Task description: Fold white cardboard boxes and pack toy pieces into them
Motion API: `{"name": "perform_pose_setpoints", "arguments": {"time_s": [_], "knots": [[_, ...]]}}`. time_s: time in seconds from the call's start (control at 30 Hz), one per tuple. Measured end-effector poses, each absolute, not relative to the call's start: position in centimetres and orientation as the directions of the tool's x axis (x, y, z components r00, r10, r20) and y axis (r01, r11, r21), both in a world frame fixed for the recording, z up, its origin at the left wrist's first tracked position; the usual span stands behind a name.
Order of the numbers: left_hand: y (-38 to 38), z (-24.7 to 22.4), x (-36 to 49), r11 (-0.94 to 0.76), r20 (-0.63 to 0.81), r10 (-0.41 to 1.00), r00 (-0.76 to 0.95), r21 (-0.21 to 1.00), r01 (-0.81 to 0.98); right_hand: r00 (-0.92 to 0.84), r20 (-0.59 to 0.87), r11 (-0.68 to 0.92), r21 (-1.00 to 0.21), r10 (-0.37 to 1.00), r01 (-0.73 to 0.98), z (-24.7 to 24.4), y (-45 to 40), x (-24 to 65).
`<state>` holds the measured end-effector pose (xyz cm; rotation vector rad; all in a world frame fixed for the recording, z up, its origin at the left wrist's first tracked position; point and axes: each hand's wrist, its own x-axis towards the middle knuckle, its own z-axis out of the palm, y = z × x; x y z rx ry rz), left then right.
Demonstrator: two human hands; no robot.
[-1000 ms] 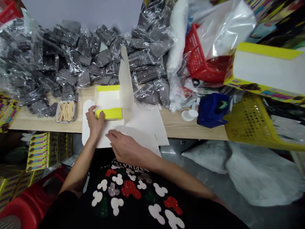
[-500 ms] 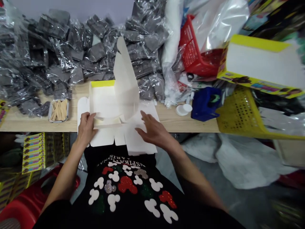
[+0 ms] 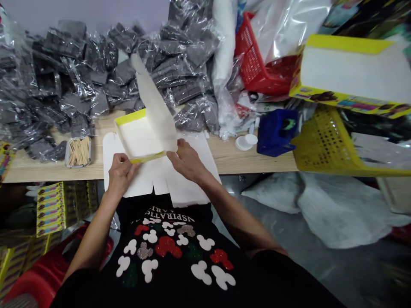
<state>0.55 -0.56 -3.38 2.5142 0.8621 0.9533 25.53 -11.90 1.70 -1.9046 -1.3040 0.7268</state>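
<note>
A partly folded cardboard box [image 3: 136,136], white inside with yellow edges, sits at the front of the wooden table. Its tall flap [image 3: 156,105] stands up on the right side. My left hand [image 3: 120,173] is closed on the front left corner, thumb and fingers pinching the edge. At the front right corner, my right hand [image 3: 188,160] grips the box beside the base of the flap. Under the box lie flat white cardboard sheets [image 3: 195,188], which stick out past the table's front edge.
Many dark grey pieces in clear plastic [image 3: 80,85] are heaped at the back. Left stands a small tray of wooden sticks [image 3: 78,152]. To the right are a blue tape dispenser [image 3: 278,132], a red basket [image 3: 257,64], a yellow basket [image 3: 321,145] and a made-up yellow box [image 3: 346,77].
My right hand has moved left from over the sheets onto the box's front right corner. The front wall now stands up, and the box has turned slightly, its flap leaning further left.
</note>
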Motion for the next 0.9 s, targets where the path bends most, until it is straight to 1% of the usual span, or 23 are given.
{"name": "perform_pose_setpoints", "arguments": {"time_s": [0.07, 0.17, 0.23, 0.3, 0.37, 0.43, 0.47, 0.5, 0.53, 0.57, 0.6, 0.63, 0.67, 0.7, 0.73, 0.8, 0.9], "knots": [[-0.4, -3.1, 0.9, -0.741, 0.475, 0.66, 0.583, 0.538, 0.402, 0.313, -0.054, -0.22, -0.821, 0.948, 0.526, 1.5, -11.8, 25.4], [-0.3, -2.4, 1.2, -0.677, 0.435, 0.713, 0.55, 0.631, 0.378, 0.288, -0.126, -0.261, -0.824, 0.949, 0.503, 1.5, -11.8, 25.1], [-0.2, -2.2, 1.4, -0.616, 0.388, 0.765, 0.514, 0.672, 0.411, 0.287, -0.126, -0.266, -0.809, 0.95, 0.524, 1.4, -11.7, 25.0], [0.2, -2.5, 1.8, -0.517, 0.307, 0.839, 0.448, 0.708, 0.482, 0.273, -0.117, -0.254, -0.796, 0.955, 0.549, 1.4, -11.7, 25.0], [0.8, -3.3, 2.4, -0.401, 0.219, 0.903, 0.369, 0.738, 0.544, 0.239, -0.144, -0.264, -0.749, 0.96, 0.607, 2.0, -12.2, 24.8], [1.4, -4.5, 3.0, -0.332, 0.164, 0.931, 0.327, 0.751, 0.571, 0.173, -0.241, -0.289, -0.63, 0.955, 0.721, 3.3, -13.5, 24.3], [1.7, -5.0, 3.2, -0.324, 0.15, 0.933, 0.328, 0.75, 0.577, 0.106, -0.305, -0.269, -0.564, 0.946, 0.781, 4.1, -14.3, 23.8], [2.0, -5.5, 3.4, -0.324, 0.143, 0.931, 0.335, 0.746, 0.582, 0.015, -0.359, -0.213, -0.519, 0.933, 0.828, 4.9, -15.1, 23.0], [2.2, -5.9, 3.5, -0.325, 0.138, 0.93, 0.341, 0.743, 0.585, -0.085, -0.383, -0.13, -0.503, 0.92, 0.854, 5.5, -15.8, 22.1], [2.4, -6.1, 3.5, -0.322, 0.133, 0.93, 0.342, 0.746, 0.584, -0.178, -0.366, -0.038, -0.512, 0.914, 0.858, 5.8, -16.1, 21.0], [2.4, -6.2, 3.5, -0.31, 0.126, 0.933, 0.336, 0.754, 0.579, -0.247, -0.313, 0.048, -0.529, 0.917, 0.847, 5.8, -16.0, 19.9], [2.4, -6.2, 3.5, -0.288, 0.113, 0.94, 0.322, 0.769, 0.57, -0.269, -0.244, 0.103, -0.533, 0.932, 0.84, 5.5, -15.4, 18.7], [2.3, -6.1, 3.4, -0.256, 0.096, 0.949, 0.3, 0.791, 0.556, -0.243, -0.182, 0.119, -0.514, 0.953, 0.85, 4.9, -14.4, 17.7], [2.1, -5.9, 3.4, -0.213, 0.076, 0.961, 0.267, 0.82, 0.531, -0.184, -0.145, 0.095, -0.475, 0.972, 0.875, 4.1, -13.0, 16.8], [1.7, -5.7, 3.3, -0.162, 0.054, 0.973, 0.225, 0.855, 0.493, -0.119, -0.138, 0.049, -0.428, 0.983, 0.903, 3.3, -11.4, 16.2], [0.4, -5.3, 3.1, -0.047, 0.006, 0.993, 0.115, 0.932, 0.359, -0.02, -0.161, -0.038, -0.352, 0.987, 0.935, 1.9, -8.4, 15.8], [-2.4, -5.2, 3.3, 0.115, -0.113, 0.993, -0.02, 0.988, 0.099, 0.021, -0.226, -0.097, -0.329, 0.974, 0.939, 1.1, -5.9, 16.4]]}}
